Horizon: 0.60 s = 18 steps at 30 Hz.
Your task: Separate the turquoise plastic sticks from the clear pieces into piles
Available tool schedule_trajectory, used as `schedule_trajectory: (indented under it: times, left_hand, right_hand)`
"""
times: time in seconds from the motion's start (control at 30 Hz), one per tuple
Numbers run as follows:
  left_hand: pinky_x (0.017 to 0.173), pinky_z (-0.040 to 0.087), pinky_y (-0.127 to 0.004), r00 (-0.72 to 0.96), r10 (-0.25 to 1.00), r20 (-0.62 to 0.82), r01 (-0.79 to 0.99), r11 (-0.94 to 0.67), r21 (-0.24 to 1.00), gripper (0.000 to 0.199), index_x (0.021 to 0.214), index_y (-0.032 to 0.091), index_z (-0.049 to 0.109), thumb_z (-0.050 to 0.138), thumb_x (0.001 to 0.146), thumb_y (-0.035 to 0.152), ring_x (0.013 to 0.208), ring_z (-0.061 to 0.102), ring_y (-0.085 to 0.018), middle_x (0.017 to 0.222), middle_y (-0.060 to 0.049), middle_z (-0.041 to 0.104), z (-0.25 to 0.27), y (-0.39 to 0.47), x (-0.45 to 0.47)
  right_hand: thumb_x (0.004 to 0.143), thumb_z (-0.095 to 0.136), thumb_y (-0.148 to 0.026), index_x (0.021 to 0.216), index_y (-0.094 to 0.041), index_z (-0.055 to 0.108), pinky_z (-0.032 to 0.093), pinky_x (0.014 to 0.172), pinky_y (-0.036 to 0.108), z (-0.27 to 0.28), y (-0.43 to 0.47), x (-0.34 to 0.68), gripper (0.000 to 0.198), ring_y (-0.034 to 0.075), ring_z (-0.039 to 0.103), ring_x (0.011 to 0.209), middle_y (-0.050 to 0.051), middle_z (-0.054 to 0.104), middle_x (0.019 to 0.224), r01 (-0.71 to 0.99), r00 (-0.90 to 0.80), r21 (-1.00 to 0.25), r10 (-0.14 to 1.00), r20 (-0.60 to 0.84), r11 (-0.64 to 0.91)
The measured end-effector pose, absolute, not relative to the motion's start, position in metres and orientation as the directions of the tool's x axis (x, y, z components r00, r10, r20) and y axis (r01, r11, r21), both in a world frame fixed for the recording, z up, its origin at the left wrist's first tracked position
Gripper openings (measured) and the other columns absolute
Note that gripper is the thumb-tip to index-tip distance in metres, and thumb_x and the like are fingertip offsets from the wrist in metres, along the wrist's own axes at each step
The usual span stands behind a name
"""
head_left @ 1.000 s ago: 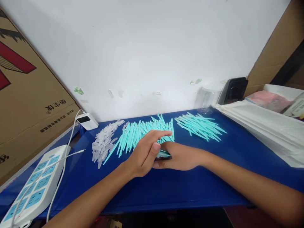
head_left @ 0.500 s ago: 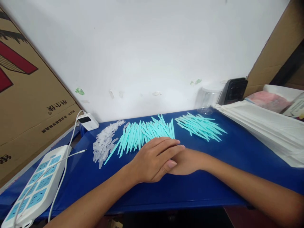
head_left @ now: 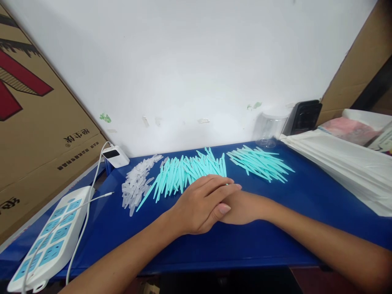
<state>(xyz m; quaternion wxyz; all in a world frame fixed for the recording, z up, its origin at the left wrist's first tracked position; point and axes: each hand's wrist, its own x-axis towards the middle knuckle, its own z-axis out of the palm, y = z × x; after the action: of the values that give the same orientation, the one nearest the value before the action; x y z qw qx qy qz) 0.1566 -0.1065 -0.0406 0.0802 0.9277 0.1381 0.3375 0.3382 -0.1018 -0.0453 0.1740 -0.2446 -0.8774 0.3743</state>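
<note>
My left hand (head_left: 199,204) lies over the back of my right hand (head_left: 240,207) above the near half of the blue table. Its fingers stretch across the right hand, with the thumb resting along the near side. The right hand's fingers are hidden beneath the left. Just beyond the hands spreads a pile of slim teal plastic sticks (head_left: 186,169), tapered at the ends. A second pile of teal sticks (head_left: 260,162) lies farther right. On the left is a heap of short translucent plastic sleeves (head_left: 136,183). Neither hand touches these piles.
A white power strip (head_left: 50,237) and a white device (head_left: 115,157) with a cable stand at left, near a cardboard box (head_left: 45,134). A clear jar (head_left: 271,128), a black object (head_left: 306,116) and white sheets (head_left: 337,169) are at right. A white wall backs the table (head_left: 245,249).
The view has shifted slightly, so the scene sits a little farther right in the picture. My hands keep the same pose, left over right.
</note>
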Motion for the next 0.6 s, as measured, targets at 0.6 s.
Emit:
schedule_trajectory:
  times: [0.6]
  left_hand:
    - [0.102, 0.045, -0.043, 0.325, 0.598, 0.733, 0.671, -0.692, 0.267, 0.026, 0.116, 0.019, 0.067, 0.049, 0.107, 0.037, 0.111, 0.062, -0.027, 0.114, -0.010, 0.072, -0.037, -0.062, 0.114]
  right_hand:
    - [0.106, 0.049, -0.037, 0.124, -0.009, 0.060, 0.046, 0.077, 0.037, -0.038, -0.003, 0.452, 0.035, 0.034, 0.068, 0.107, 0.025, 0.071, 0.120, 0.991, 0.064, -0.123, 0.996, 0.056, -0.056]
